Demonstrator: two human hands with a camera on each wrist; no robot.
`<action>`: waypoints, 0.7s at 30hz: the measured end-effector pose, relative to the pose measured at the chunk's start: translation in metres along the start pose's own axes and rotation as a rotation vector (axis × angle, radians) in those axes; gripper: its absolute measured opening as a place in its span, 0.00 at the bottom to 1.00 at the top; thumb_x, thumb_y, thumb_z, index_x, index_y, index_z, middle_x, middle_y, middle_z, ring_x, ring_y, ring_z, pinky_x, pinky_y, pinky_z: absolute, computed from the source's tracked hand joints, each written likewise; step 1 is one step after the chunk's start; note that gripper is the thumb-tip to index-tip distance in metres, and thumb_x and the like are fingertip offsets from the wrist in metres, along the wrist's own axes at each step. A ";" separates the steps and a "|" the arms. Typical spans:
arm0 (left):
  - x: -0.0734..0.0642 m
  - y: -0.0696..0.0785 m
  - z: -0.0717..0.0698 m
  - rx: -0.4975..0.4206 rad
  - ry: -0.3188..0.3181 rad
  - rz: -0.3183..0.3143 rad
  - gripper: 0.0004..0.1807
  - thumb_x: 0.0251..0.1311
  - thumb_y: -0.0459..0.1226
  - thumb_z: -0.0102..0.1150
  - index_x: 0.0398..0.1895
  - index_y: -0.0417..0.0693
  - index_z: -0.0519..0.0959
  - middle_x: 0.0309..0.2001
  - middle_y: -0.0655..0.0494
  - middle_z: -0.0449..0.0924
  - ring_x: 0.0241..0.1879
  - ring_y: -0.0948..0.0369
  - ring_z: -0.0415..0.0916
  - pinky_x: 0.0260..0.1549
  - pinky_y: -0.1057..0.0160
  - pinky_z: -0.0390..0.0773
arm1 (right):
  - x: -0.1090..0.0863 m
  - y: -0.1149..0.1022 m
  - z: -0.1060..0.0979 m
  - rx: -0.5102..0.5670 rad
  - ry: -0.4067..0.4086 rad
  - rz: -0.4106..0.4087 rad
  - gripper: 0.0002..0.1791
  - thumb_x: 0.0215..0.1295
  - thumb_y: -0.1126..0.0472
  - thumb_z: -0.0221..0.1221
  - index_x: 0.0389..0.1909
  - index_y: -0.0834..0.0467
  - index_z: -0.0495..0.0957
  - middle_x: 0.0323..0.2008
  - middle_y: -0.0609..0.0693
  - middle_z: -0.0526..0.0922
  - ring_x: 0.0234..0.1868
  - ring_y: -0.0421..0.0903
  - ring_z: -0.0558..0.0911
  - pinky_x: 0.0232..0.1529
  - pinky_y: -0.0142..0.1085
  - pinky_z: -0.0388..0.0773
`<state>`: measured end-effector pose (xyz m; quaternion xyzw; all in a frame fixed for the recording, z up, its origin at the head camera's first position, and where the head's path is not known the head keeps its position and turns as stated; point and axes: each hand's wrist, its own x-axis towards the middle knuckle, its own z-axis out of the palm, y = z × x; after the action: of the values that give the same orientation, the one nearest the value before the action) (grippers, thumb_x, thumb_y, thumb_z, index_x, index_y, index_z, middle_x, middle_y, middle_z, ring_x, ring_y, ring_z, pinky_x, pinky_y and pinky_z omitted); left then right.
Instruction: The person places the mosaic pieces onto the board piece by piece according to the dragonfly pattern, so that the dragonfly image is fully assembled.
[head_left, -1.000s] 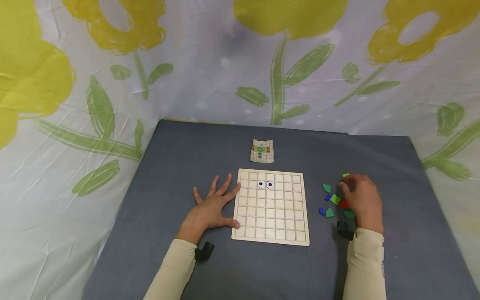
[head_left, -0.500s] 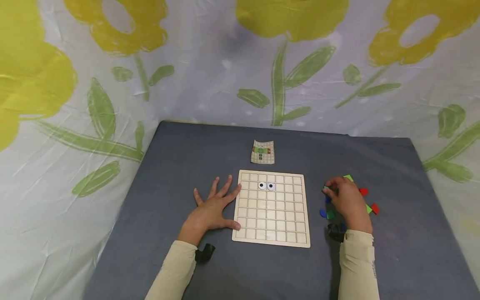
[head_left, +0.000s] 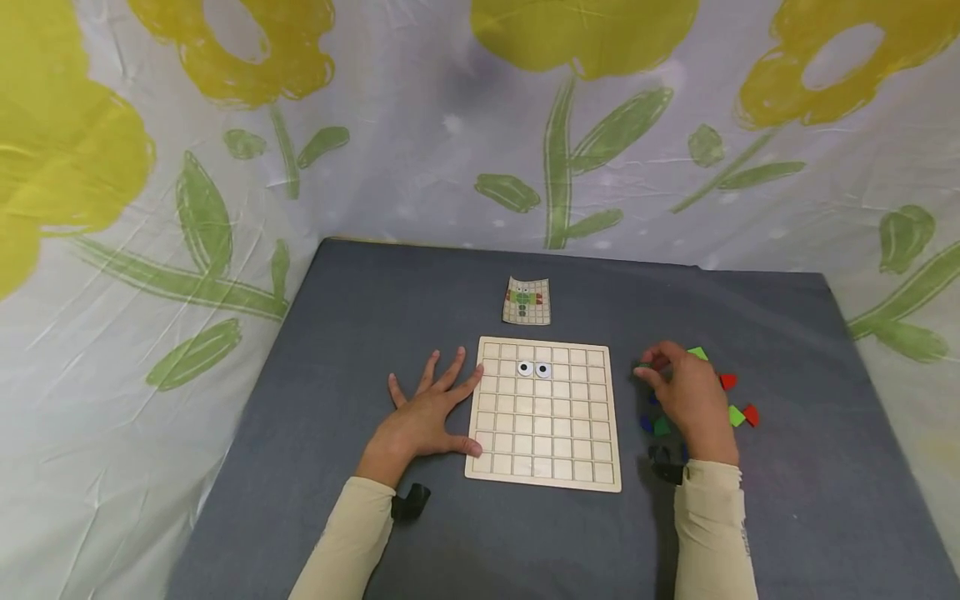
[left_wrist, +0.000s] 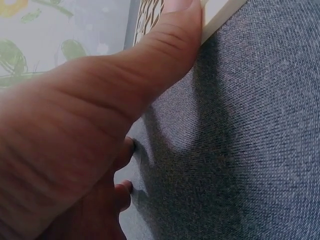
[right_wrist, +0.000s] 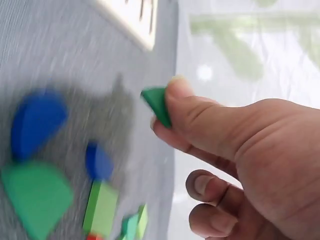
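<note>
My left hand (head_left: 420, 425) lies spread at the left side of a square wooden grid board (head_left: 542, 417), thumb and forefinger on its edge. In the left wrist view the thumb (left_wrist: 165, 45) rests on the board's rim. Two round eye pieces (head_left: 534, 369) sit side by side in the upper cells. Right of the board, my right hand (head_left: 693, 396) pinches a dark green quarter-circle piece (right_wrist: 159, 104) between thumb and forefinger, lifted off the table. Its other fingers are curled. Beneath it lie blue pieces (right_wrist: 37, 122), a green quarter-circle (right_wrist: 37, 197) and a light green square (right_wrist: 100, 207).
A small picture card (head_left: 527, 302) with a coloured figure on a grid lies behind the board. Red pieces (head_left: 751, 415) and another light green piece (head_left: 697, 353) lie right of and behind my right hand. A flower-printed cloth (head_left: 420, 167) hangs behind the grey table (head_left: 390, 292).
My right hand has moved left from the far pieces, picked up a green quarter-circle piece and raised it toward the board. The left hand has stayed on the board's edge.
</note>
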<state>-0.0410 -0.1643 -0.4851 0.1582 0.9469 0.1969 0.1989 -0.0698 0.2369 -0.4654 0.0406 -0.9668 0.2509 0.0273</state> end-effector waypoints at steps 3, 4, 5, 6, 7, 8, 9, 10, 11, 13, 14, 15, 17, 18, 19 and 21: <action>0.000 0.000 0.000 0.003 0.001 -0.003 0.68 0.41 0.68 0.78 0.87 0.72 0.51 0.87 0.59 0.33 0.85 0.43 0.24 0.63 0.12 0.26 | 0.001 -0.016 0.004 0.033 -0.003 -0.034 0.11 0.67 0.59 0.73 0.45 0.58 0.83 0.39 0.55 0.88 0.25 0.46 0.77 0.27 0.42 0.73; 0.000 0.000 0.000 0.004 0.000 -0.002 0.68 0.42 0.68 0.78 0.87 0.71 0.51 0.87 0.59 0.33 0.85 0.43 0.24 0.63 0.12 0.26 | 0.002 -0.021 0.005 0.047 -0.011 -0.045 0.11 0.67 0.59 0.73 0.46 0.58 0.84 0.39 0.55 0.88 0.25 0.46 0.77 0.27 0.41 0.72; 0.000 0.000 0.000 0.003 0.000 -0.002 0.68 0.42 0.68 0.78 0.87 0.71 0.51 0.88 0.59 0.33 0.85 0.43 0.24 0.62 0.12 0.26 | 0.003 -0.026 0.007 0.058 -0.019 -0.059 0.11 0.68 0.59 0.72 0.46 0.58 0.84 0.39 0.55 0.88 0.26 0.46 0.76 0.27 0.40 0.72; 0.001 0.000 -0.001 0.002 0.000 -0.001 0.68 0.42 0.68 0.78 0.87 0.71 0.51 0.88 0.58 0.33 0.85 0.43 0.24 0.62 0.12 0.26 | 0.004 -0.031 0.009 0.069 -0.030 -0.070 0.10 0.68 0.59 0.72 0.46 0.58 0.85 0.40 0.55 0.88 0.27 0.46 0.76 0.29 0.41 0.71; 0.001 0.000 -0.001 0.001 -0.001 0.000 0.68 0.42 0.68 0.78 0.87 0.71 0.51 0.88 0.59 0.33 0.85 0.43 0.24 0.62 0.12 0.26 | 0.005 -0.035 0.012 0.079 -0.041 -0.077 0.10 0.69 0.59 0.72 0.46 0.57 0.85 0.40 0.54 0.88 0.28 0.46 0.76 0.30 0.41 0.71; 0.000 0.000 -0.001 0.000 -0.003 0.000 0.68 0.42 0.68 0.78 0.87 0.71 0.51 0.88 0.59 0.33 0.85 0.43 0.24 0.63 0.12 0.26 | 0.006 -0.040 0.014 0.090 -0.054 -0.081 0.09 0.69 0.59 0.71 0.47 0.56 0.85 0.40 0.53 0.89 0.29 0.47 0.76 0.30 0.41 0.70; 0.000 0.000 -0.001 -0.001 -0.004 0.001 0.68 0.42 0.68 0.78 0.87 0.71 0.51 0.87 0.59 0.33 0.85 0.43 0.23 0.63 0.12 0.26 | 0.007 -0.044 0.017 0.095 -0.065 -0.085 0.09 0.70 0.59 0.71 0.47 0.56 0.86 0.40 0.53 0.89 0.30 0.47 0.76 0.30 0.41 0.70; 0.000 0.000 -0.001 -0.002 -0.004 0.003 0.68 0.42 0.68 0.78 0.87 0.70 0.51 0.88 0.59 0.33 0.85 0.42 0.24 0.62 0.12 0.26 | 0.007 -0.047 0.019 0.100 -0.075 -0.089 0.08 0.70 0.59 0.71 0.47 0.55 0.86 0.40 0.52 0.89 0.31 0.47 0.76 0.30 0.41 0.71; 0.000 0.001 -0.001 -0.004 -0.005 0.004 0.68 0.42 0.68 0.78 0.87 0.70 0.51 0.87 0.59 0.33 0.85 0.42 0.24 0.62 0.12 0.26 | 0.008 -0.051 0.021 0.104 -0.085 -0.095 0.08 0.70 0.59 0.71 0.46 0.54 0.86 0.41 0.52 0.89 0.32 0.48 0.76 0.30 0.42 0.71; 0.001 0.001 0.000 -0.004 -0.011 0.005 0.68 0.42 0.68 0.78 0.87 0.70 0.51 0.88 0.59 0.32 0.85 0.42 0.23 0.63 0.12 0.26 | 0.009 -0.059 0.026 0.103 -0.102 -0.109 0.07 0.70 0.58 0.71 0.46 0.53 0.86 0.41 0.50 0.89 0.34 0.48 0.78 0.31 0.42 0.73; 0.000 0.001 0.000 -0.003 -0.012 0.005 0.68 0.42 0.68 0.78 0.87 0.70 0.50 0.88 0.59 0.32 0.85 0.42 0.24 0.63 0.12 0.27 | 0.009 -0.062 0.029 0.101 -0.109 -0.119 0.07 0.70 0.58 0.71 0.46 0.53 0.86 0.41 0.49 0.89 0.35 0.49 0.79 0.31 0.43 0.74; 0.000 0.001 0.000 -0.002 -0.012 0.006 0.68 0.42 0.68 0.78 0.87 0.70 0.50 0.88 0.59 0.32 0.85 0.42 0.24 0.62 0.12 0.27 | 0.010 -0.066 0.031 0.101 -0.115 -0.130 0.07 0.70 0.58 0.71 0.45 0.52 0.86 0.40 0.49 0.89 0.36 0.49 0.80 0.32 0.44 0.75; 0.000 0.001 -0.001 -0.002 -0.011 0.004 0.68 0.42 0.68 0.78 0.87 0.70 0.50 0.88 0.59 0.33 0.85 0.42 0.24 0.62 0.12 0.27 | 0.011 -0.074 0.036 0.102 -0.128 -0.150 0.06 0.70 0.57 0.71 0.44 0.51 0.86 0.40 0.47 0.89 0.38 0.48 0.82 0.34 0.45 0.77; 0.000 0.001 -0.001 -0.001 -0.011 0.004 0.68 0.42 0.68 0.78 0.87 0.70 0.50 0.88 0.59 0.33 0.85 0.42 0.24 0.62 0.12 0.27 | 0.011 -0.078 0.039 0.103 -0.135 -0.159 0.06 0.70 0.57 0.71 0.44 0.51 0.86 0.39 0.46 0.89 0.38 0.48 0.83 0.35 0.45 0.78; 0.000 0.001 -0.001 0.001 -0.009 0.004 0.68 0.42 0.68 0.78 0.87 0.70 0.50 0.88 0.59 0.33 0.85 0.42 0.24 0.62 0.12 0.27 | 0.012 -0.082 0.042 0.108 -0.141 -0.168 0.06 0.70 0.57 0.71 0.43 0.50 0.85 0.39 0.45 0.89 0.38 0.47 0.83 0.35 0.45 0.79; 0.000 0.000 -0.001 0.004 -0.005 0.004 0.68 0.42 0.68 0.78 0.87 0.70 0.51 0.88 0.58 0.33 0.85 0.42 0.24 0.62 0.11 0.27 | 0.012 -0.089 0.047 0.119 -0.158 -0.179 0.06 0.69 0.57 0.71 0.42 0.50 0.85 0.37 0.44 0.89 0.36 0.46 0.83 0.35 0.44 0.79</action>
<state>-0.0416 -0.1644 -0.4841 0.1610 0.9464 0.1951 0.2008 -0.0748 0.1358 -0.4622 0.1478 -0.9418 0.3005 -0.0291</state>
